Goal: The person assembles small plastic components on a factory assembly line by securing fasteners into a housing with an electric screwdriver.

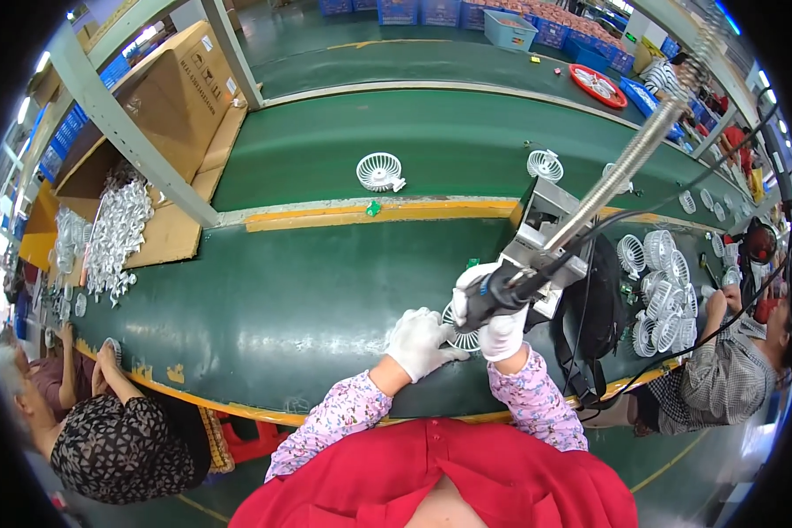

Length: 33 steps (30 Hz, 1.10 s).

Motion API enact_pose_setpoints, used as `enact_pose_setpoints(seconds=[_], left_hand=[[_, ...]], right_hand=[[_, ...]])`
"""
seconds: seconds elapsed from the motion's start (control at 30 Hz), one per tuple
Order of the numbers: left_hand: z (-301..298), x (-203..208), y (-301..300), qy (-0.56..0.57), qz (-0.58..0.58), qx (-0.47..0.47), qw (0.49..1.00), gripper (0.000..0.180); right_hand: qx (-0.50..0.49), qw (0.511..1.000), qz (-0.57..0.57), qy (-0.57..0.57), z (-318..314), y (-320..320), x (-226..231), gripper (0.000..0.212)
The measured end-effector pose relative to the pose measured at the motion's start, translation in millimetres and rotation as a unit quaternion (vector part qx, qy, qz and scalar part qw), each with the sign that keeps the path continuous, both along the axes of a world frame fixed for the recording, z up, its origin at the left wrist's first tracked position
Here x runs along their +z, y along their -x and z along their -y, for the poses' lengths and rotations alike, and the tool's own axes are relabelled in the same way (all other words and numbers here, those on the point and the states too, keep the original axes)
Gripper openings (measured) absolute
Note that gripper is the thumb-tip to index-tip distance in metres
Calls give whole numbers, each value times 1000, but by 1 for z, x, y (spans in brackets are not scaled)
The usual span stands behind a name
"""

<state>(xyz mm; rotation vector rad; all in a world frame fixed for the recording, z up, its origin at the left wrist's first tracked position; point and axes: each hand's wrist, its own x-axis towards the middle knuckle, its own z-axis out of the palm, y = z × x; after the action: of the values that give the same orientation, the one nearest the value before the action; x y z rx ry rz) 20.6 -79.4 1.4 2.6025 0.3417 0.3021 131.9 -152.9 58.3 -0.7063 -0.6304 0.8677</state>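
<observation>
My right hand (503, 334), in a white glove, is wrapped round a black electric screwdriver (495, 297) that hangs from a metal coil spring (629, 172). Below the tool, a round white fan grille (463, 340) lies on the green table, partly covered by my hands and the tool. My left hand (421, 343), also gloved, holds the grille at its left edge. The screwdriver's tip is hidden. Just behind the tool is a metal fixture (541, 242), and a small green circuit board (473, 263) lies close to it.
Several white grilles (664, 290) are piled to the right, beyond a black bag (594, 304). A conveyor belt behind carries a grille (379, 172). At left, a cardboard box (180, 97) stands by a heap of whitish parts (119, 233). Co-workers sit on both sides. Black cables hang at right.
</observation>
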Motion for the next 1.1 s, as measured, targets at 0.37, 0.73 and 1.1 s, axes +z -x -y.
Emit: enact_pose_setpoints(seconds=[0.37,0.73,1.1], left_hand=[[2,-13,0,8,43,10,999,35],[-107,1,50,-128,187,438,870,59],[-220,-26,196,-73,21,753,654,50]], right_hand=[[55,993,103,36,-4,-1,-9,75],[-246,949,196,2,26,-45,48,86],[-203,972,115,-30,31,-42,40,79]])
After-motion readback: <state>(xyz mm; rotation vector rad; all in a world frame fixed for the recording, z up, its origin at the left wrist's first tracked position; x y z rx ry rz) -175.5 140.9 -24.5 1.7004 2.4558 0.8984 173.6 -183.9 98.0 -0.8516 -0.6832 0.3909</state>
